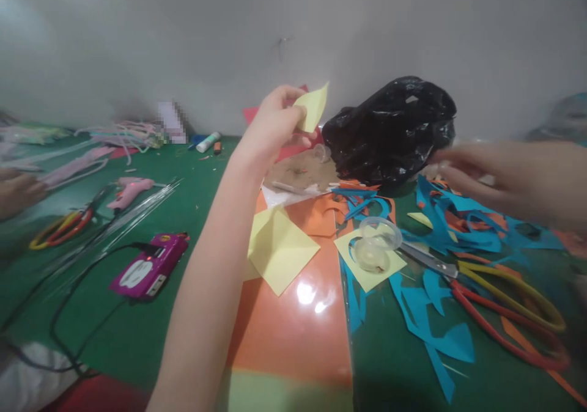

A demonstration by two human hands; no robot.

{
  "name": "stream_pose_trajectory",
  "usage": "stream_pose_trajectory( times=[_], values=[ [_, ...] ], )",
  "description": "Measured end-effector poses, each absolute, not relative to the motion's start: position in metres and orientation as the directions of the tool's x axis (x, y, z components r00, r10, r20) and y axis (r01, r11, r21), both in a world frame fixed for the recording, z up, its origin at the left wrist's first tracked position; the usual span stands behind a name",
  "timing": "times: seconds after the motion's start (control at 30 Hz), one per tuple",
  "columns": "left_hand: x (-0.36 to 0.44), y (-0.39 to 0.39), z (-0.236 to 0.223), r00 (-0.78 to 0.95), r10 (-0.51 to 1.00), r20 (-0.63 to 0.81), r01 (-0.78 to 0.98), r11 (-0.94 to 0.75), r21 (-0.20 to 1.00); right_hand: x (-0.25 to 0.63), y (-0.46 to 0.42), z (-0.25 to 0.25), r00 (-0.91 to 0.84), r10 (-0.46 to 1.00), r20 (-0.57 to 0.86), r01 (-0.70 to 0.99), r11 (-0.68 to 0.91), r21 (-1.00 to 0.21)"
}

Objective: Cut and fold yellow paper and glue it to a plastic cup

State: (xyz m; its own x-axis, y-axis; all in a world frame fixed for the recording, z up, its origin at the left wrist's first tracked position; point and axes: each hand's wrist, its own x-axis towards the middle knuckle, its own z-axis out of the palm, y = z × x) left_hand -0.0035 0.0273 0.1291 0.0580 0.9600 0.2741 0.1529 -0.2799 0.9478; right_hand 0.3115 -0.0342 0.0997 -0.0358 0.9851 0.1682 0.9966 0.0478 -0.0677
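Note:
My left hand (284, 118) is raised over the far part of the work area, thumb and fingers pinching a folded or bent piece of yellow paper (316, 107). Below it, yellow paper squares (284, 250) lie on an orange sheet (293, 326). From the right edge my right hand (477, 173) reaches in beside a black plastic bag (394, 131), above blue paper scraps (477, 235). Motion smears its fingers, so what they hold, if anything, cannot be made out. Clear plastic cups (373, 253) rest on another yellow square (355, 247).
Scissors with yellow and red handles (509, 308) lie at the right. Leftward are a purple box with cables (151, 265), a pink glue gun (128, 193), clear sticks (151, 207) and more scissors (64, 228). Another person's hand (18, 192) shows at the left edge.

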Motion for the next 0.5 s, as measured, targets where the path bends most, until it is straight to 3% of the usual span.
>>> stream_pose_trajectory(
  times=[0.07, 0.13, 0.27, 0.5],
  values=[
    [0.002, 0.028, 0.126, 0.059, 0.965, 0.256, 0.171, -0.263, 0.950, 0.263, 0.017, 0.102, -0.242, 0.968, 0.064, 0.966, 0.233, 0.114],
    [0.004, 0.028, 0.125, 0.032, 0.970, 0.241, 0.201, -0.242, 0.949, 0.218, 0.064, 0.101, -0.321, 0.947, -0.003, 0.929, 0.315, 0.192],
    [0.002, 0.027, 0.130, 0.012, 0.965, 0.261, 0.238, -0.256, 0.937, 0.160, 0.122, 0.090, -0.284, 0.952, -0.117, 0.946, 0.298, 0.128],
    [0.000, 0.027, 0.134, 0.025, 0.968, 0.250, 0.281, -0.247, 0.927, 0.142, 0.136, 0.072, -0.297, 0.927, -0.228, 0.949, 0.312, 0.033]
  ],
)
